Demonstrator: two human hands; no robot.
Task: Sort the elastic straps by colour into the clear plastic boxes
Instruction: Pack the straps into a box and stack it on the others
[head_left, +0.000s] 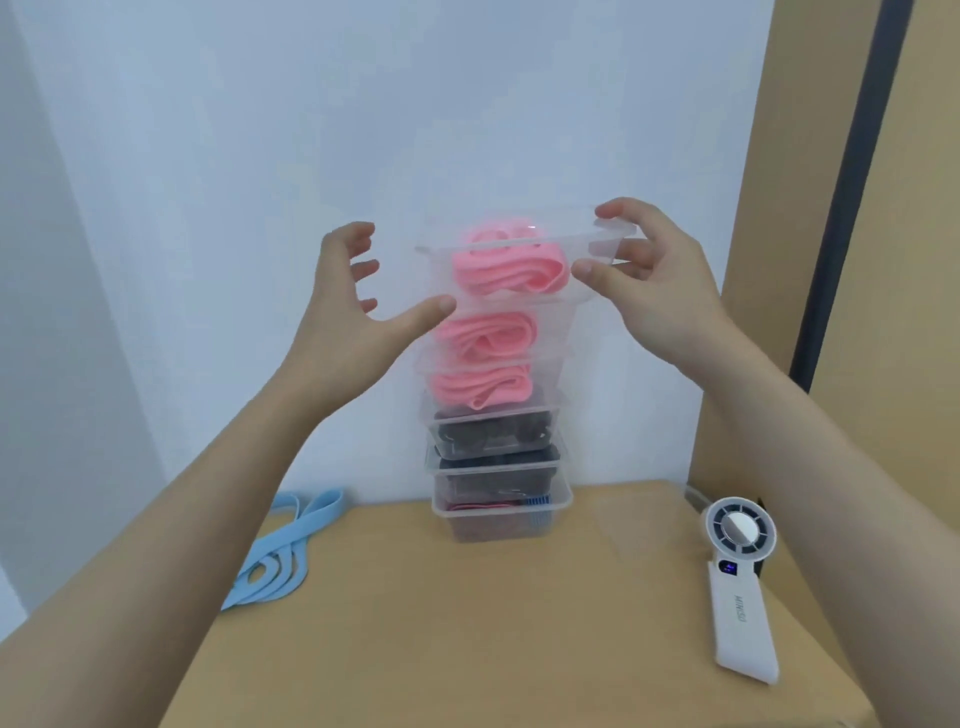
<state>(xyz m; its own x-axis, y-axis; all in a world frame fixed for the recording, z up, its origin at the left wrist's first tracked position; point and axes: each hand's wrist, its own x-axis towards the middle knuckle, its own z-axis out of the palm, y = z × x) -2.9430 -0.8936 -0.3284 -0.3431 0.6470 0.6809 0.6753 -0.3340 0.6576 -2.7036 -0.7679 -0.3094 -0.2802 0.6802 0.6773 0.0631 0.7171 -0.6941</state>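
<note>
I take the stack of clear boxes (496, 478) as my landmark; it stands on the desk (467, 634) against the wall. My right grip (654, 291) pinches the right end of the top box (439, 266), thumb on the near wall and fingers over the far rim. My left grip (343, 317) is spread wide at the stack's upper left, thumb by that box's lower corner; I cannot tell if it touches. The box looks light, thin and slick, and I judge its walls would flex under a squeeze. I would hold it by both short ends under the rim and keep it level, since the tall stack looks easy to topple. The pink straps (509, 270) inside are soft and springy, likely to uncoil, so I would gather them by the whole bundle. I count six boxes: the top three hold pink, the next two hold dark straps, and the bottom one looks dark with a bit of red and blue. The blue straps (280, 551) lie loose left of the stack's foot, their loops too tangled to count. One white handheld fan (740, 571) lies right of it.
</note>
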